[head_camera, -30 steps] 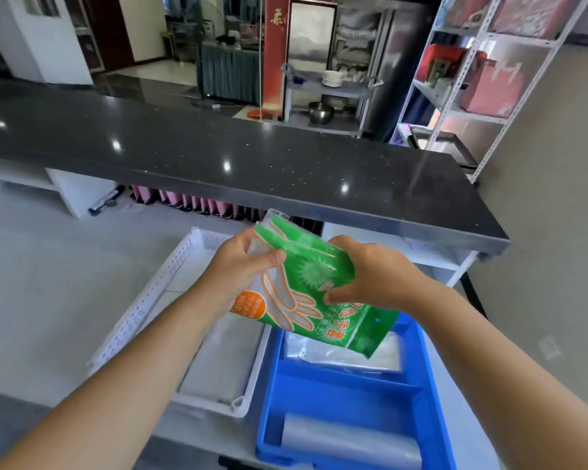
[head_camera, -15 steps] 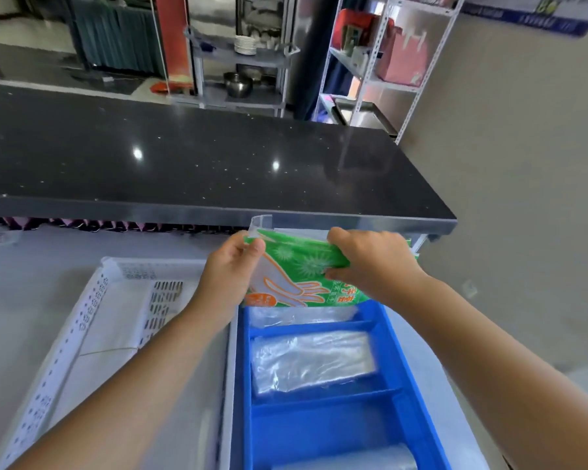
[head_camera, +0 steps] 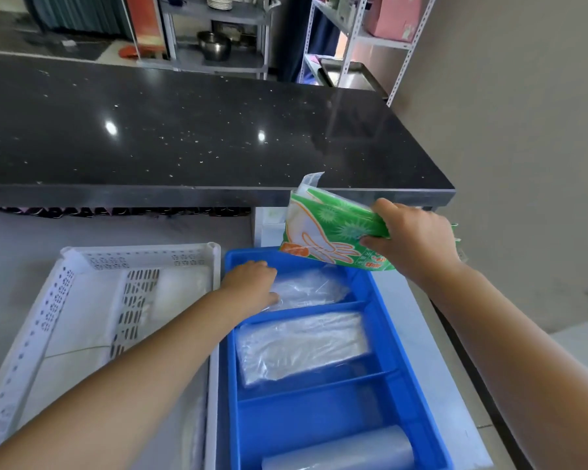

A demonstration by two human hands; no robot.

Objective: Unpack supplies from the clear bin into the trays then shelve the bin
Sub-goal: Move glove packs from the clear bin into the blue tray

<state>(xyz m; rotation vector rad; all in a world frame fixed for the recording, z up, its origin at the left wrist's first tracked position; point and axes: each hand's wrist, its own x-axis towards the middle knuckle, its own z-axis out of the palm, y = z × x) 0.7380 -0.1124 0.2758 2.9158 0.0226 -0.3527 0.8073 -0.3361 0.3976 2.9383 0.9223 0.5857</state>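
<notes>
My right hand [head_camera: 413, 237] grips a green packet of disposable gloves [head_camera: 326, 228], held tilted above the far right corner of the blue divided tray [head_camera: 375, 320]. My left hand [head_camera: 252, 286] reaches into the tray's far compartment, fingers resting on a clear plastic bag [head_camera: 309, 288] there. The middle compartment holds a flat pack of clear plastic [head_camera: 299, 346]. A clear roll [head_camera: 340, 452] lies in the near compartment. A white perforated tray [head_camera: 82, 293] sits to the left with pale plastic items inside. The clear bin is not visible.
A black speckled counter [head_camera: 184, 130] overhangs the low white surface [head_camera: 418, 337] carrying the trays. Metal shelving [head_camera: 364, 39] with pink items stands at the back right, and a cart with a steel bowl [head_camera: 214, 45] stands behind. A beige wall lies to the right.
My left hand has let go of the green packet and dropped into the blue tray's far compartment. My right hand has carried the packet to the right and tilted it.
</notes>
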